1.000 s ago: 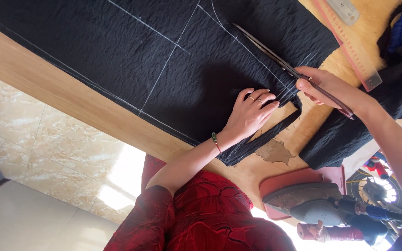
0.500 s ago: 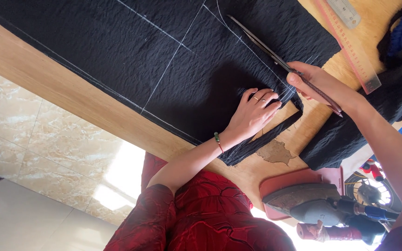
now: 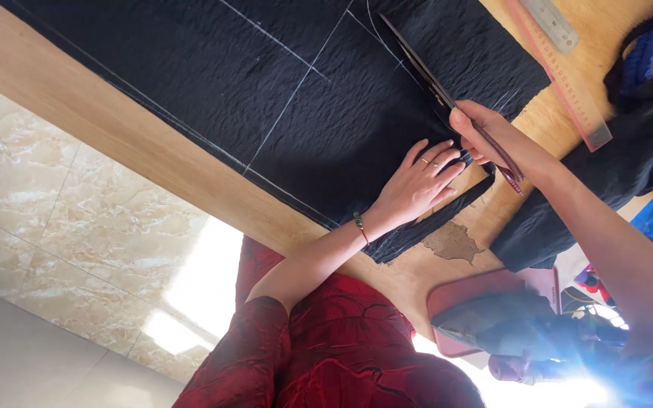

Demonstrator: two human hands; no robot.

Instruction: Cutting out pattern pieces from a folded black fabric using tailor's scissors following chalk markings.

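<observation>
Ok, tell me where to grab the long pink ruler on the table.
Take the long pink ruler by its squared near end, coming from the side of the right hand holding scissors. It lies flat, and a steel ruler rests on its far part.

Black cloth matt, crinkled; table smooth wood; scissors dark metal; floor tiles glossy.

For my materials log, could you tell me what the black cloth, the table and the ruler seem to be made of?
Cloth: woven textile, matte, crinkled, probably thick, with white chalk-like lines. Table: pale wood or laminate, smooth, chipped near the edge. Ruler: likely translucent reddish plastic; the table shows through.
</observation>
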